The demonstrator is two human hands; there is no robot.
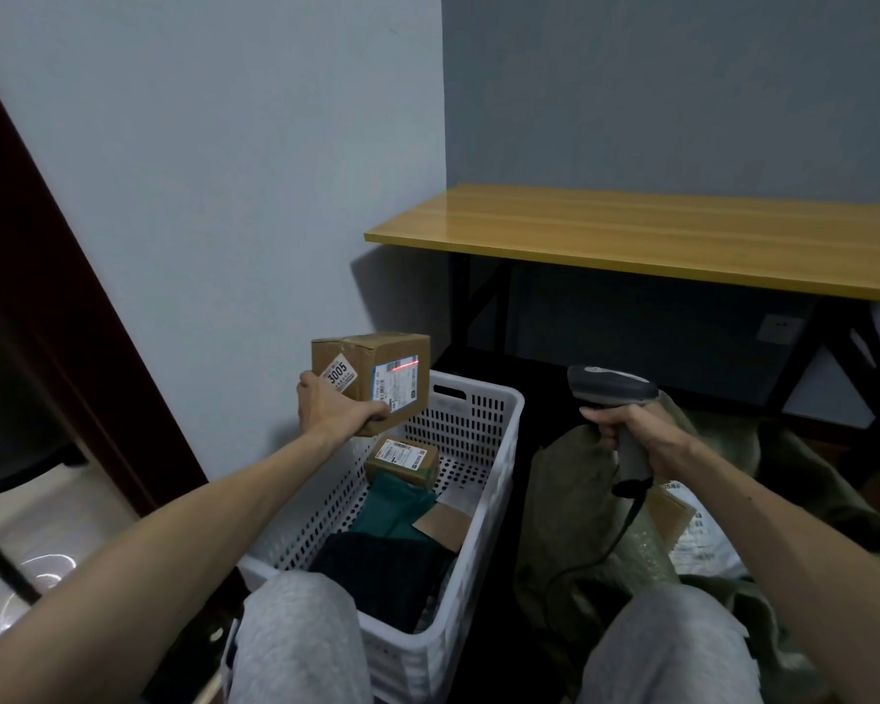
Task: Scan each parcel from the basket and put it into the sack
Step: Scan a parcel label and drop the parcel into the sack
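Cardboard, brown and taped, is making up the boxy parcel [372,379] that the left hand [330,408] is gripping from below, fingers wrapped around its lower edge, above the far left corner of the basket [483,452]. A red scan line is lying across the parcel's white label. The white perforated plastic basket is sitting on the floor between the knees, holding a smaller cardboard box [402,458], a teal soft bag [395,505] and a dark bag [382,576]. The right hand [631,431] is closing tightly around the grey scanner [611,396], pointed at the parcel. An olive cloth sack [570,500] is slumping just beside the basket, under that hand. A yellow wooden table [682,236] is standing behind.
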